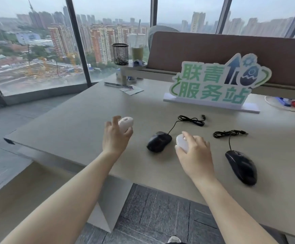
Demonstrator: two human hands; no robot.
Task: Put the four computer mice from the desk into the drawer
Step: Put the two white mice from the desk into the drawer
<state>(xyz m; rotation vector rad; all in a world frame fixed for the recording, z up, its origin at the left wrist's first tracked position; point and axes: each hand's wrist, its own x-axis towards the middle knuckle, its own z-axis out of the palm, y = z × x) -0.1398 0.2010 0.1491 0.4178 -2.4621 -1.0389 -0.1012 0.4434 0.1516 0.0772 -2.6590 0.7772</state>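
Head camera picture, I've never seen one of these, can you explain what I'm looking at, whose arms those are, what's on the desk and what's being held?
There is no machine here. The single picture comes from a wide-angle camera worn on a person's head, looking forward and down, so the two bare arms reaching in from the bottom are the wearer's own.

The left hand holds a white mouse lifted off the desk, underside showing. The right hand has its fingers closed over a second white mouse.

Two black wired mice lie untouched: one between the hands, one to the right, each with its cable bundled behind it.

Farther back stand a green and white sign, a mesh pen cup and a drink. No drawer is in view.
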